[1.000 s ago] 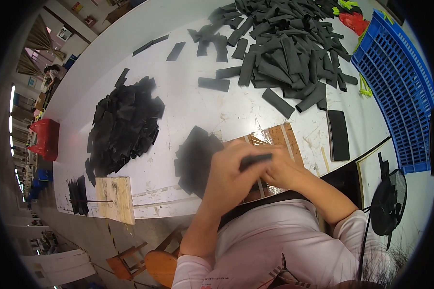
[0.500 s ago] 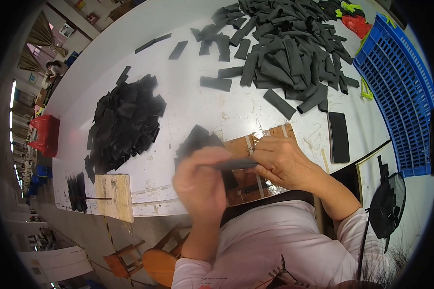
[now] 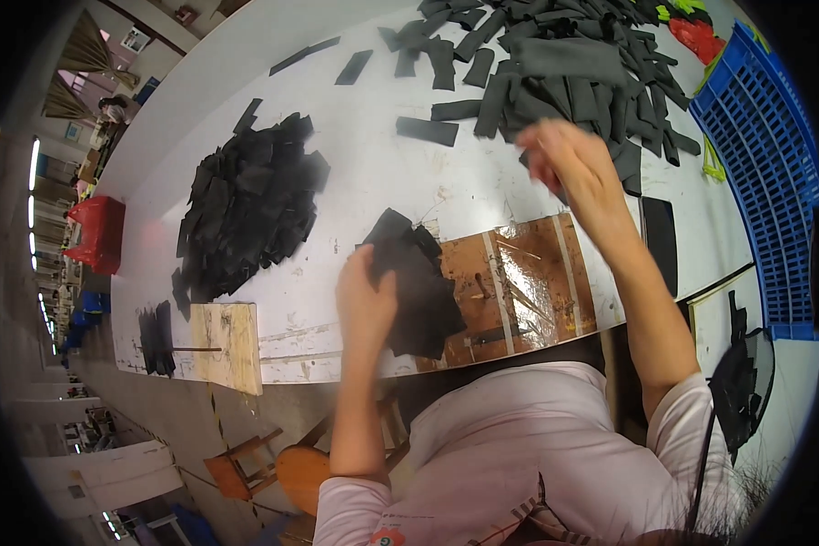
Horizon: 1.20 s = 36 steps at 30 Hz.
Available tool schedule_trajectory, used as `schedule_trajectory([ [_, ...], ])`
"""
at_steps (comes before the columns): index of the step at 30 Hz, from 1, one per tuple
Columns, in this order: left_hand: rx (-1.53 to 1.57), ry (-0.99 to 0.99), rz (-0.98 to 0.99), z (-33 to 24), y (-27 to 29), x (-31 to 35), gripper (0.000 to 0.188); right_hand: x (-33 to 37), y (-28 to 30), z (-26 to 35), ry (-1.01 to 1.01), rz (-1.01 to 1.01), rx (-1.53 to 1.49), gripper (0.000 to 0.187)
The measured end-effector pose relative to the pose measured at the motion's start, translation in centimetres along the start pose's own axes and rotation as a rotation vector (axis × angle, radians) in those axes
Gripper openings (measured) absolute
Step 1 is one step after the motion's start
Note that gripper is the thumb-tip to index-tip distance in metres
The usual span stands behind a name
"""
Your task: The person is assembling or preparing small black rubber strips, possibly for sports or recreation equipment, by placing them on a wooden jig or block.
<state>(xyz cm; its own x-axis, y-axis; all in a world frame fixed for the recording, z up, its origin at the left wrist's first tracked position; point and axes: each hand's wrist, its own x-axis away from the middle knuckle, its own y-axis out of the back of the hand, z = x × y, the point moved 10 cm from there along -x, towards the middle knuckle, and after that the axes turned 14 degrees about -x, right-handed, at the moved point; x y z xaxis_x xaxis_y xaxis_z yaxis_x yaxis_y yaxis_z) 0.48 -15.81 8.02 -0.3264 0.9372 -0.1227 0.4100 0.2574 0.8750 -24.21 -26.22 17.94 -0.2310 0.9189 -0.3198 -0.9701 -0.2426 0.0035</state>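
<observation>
My left hand (image 3: pixel 364 302) lies against the left edge of a small stack of black flat pieces (image 3: pixel 419 287), near the front edge of the white table (image 3: pixel 382 173). The stack partly covers a brown taped board (image 3: pixel 528 282). My right hand (image 3: pixel 569 164) is stretched far forward, blurred, with its fingers apart. It is at the near edge of a big heap of dark grey strips (image 3: pixel 555 73). I see nothing held in it.
A large pile of black pieces (image 3: pixel 246 209) lies to the left. A wooden block (image 3: pixel 227 346) sits at the table's front left edge. A blue crate (image 3: pixel 764 164) stands at the right, with a black flat piece (image 3: pixel 660 237) beside it. A black fan (image 3: pixel 742 391) is at the lower right.
My right hand left the board and reached forward to the grey heap. My left hand carried a dark strip to the left and came down onto the black stack.
</observation>
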Motion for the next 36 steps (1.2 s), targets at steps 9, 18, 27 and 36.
schedule_trajectory([
  [9, -0.351, -0.036, 0.076, 3.6, -2.4, 0.4, 0.015, 12.4, -8.3, -2.0, -0.192, 0.507, 0.067, 0.016],
  [18, -0.124, 0.006, -0.15, 1.4, 2.7, 1.7, 0.008, 13.5, -10.5, -1.1, 0.012, 0.474, 0.212, 0.01],
  [27, -0.21, -0.044, -0.062, 3.7, -0.3, 2.6, 0.005, 14.5, -10.7, -2.6, -0.069, 0.518, 0.197, 0.011],
  [36, 0.259, 0.097, -0.34, 2.6, 4.7, 4.7, 0.005, 13.3, -11.1, -0.7, 0.077, 0.386, 0.36, 0.016],
])
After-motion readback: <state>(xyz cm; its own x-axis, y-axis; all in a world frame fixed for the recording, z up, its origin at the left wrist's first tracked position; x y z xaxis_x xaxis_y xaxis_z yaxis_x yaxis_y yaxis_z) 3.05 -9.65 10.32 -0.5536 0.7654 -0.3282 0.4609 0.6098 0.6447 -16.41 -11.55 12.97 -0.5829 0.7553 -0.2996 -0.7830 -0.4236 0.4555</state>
